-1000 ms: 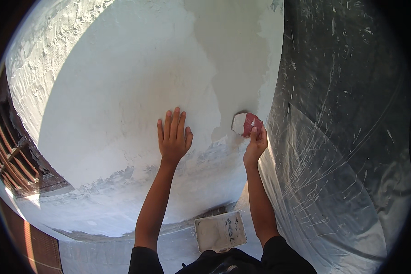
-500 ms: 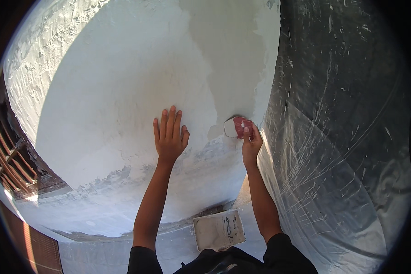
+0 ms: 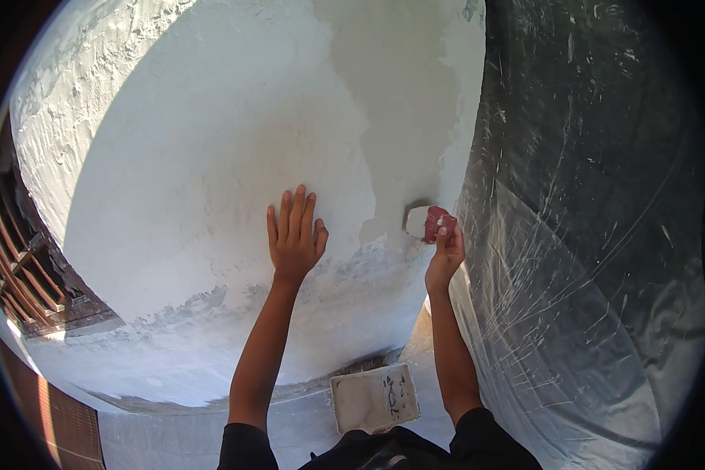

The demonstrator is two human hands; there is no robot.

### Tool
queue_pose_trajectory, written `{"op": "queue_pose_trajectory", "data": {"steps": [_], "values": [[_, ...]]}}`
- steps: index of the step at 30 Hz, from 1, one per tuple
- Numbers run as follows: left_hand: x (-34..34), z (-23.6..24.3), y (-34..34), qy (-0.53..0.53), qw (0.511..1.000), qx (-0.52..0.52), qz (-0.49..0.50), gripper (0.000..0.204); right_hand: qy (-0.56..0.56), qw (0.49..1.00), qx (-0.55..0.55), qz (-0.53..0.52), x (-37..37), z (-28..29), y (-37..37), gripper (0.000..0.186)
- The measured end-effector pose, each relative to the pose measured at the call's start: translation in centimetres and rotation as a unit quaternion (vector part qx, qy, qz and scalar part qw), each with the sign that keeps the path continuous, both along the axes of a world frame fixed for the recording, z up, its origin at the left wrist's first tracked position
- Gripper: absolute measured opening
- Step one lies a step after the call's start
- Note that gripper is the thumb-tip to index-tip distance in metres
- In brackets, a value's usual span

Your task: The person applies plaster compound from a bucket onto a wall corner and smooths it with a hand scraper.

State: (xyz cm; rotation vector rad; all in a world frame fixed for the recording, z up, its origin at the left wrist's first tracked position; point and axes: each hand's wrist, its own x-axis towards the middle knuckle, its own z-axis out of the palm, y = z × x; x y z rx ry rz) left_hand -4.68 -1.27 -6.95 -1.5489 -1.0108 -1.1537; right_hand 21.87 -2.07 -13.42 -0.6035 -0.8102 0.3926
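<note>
My left hand point(image 3: 295, 241) lies flat against the pale curved wall point(image 3: 235, 157), its fingers stretched out. At the right, my right hand point(image 3: 445, 265) grips a small flat putty scraper point(image 3: 437, 222), thumb over its face. The scraper is red on the side at my fingers and whitish on the other side. It is at the wall, beside the lower end of a damp-looking grey patch point(image 3: 407, 117); whether its edge touches the surface I cannot tell. Rough streaks of filler run across the wall's lower part.
A shallow putty-smeared tray point(image 3: 376, 398) with dark marks stands below, close to my body. Dark, splattered plastic sheeting point(image 3: 572, 235) hangs along the right. At the left are a slatted brown grille point(image 3: 23, 266) and a rough textured wall band point(image 3: 78, 102).
My right hand has shifted a little to the right and slightly down with the scraper. My left hand stays flat on the wall, and the view has moved slightly.
</note>
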Motion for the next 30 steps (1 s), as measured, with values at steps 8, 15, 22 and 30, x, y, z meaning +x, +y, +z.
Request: {"op": "queue_pose_trajectory", "data": {"steps": [8, 15, 22, 30], "values": [[0.4, 0.0, 0.3, -0.004, 1.0, -0.007, -0.006, 0.043, -0.224, 0.973, -0.044, 0.0, -1.6, -1.2, 2.4, 0.032], [0.1, 0.0, 0.1, 0.01, 1.0, -0.006, -0.008, 0.044, -0.067, 0.995, -0.01, 0.073, -1.6, 0.1, 1.2, 0.034], [0.1, 0.0, 0.1, 0.012, 1.0, -0.008, -0.004, 0.043, 0.014, 0.999, -0.006, 0.042, -1.7, 1.3, -0.2, 0.032], [-0.2, -0.1, 0.2, 0.012, 1.0, -0.008, -0.007, 0.045, -0.009, 0.999, -0.034, 0.018, -2.9, 2.3, 0.1, 0.033]]}}
